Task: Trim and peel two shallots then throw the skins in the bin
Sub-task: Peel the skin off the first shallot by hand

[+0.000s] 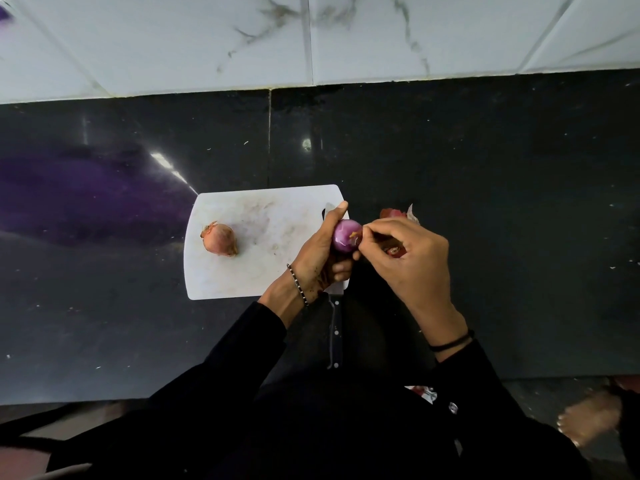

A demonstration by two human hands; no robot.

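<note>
Nearest the camera, two black sleeves reach forward over a dark, glossy counter (485,168), and a knife (335,336) lies on it between the forearms, its black riveted handle pointing near and its blade running under the left hand. The left hand (320,252), with a beaded bracelet at the wrist, is closed around a shiny purple, mostly peeled shallot (346,234), cupping it from the left at the right edge of a white cutting board (249,244). The right hand (407,258), a black band on its wrist, pinches with thumb and fingertip at the shallot's right end, where a bit of skin clings; a small reddish trimmed piece (393,251) shows beneath its fingers, and I cannot tell whether the hand touches it. Left on the board, well apart from the hands, a second shallot (219,239) lies unpeeled in its brown papery skin. Just beyond the right hand, loose skins (398,213), reddish and pale, rest on the counter beside the board. Farthest off, white marbled tiles (311,39) rise behind the counter.
</note>
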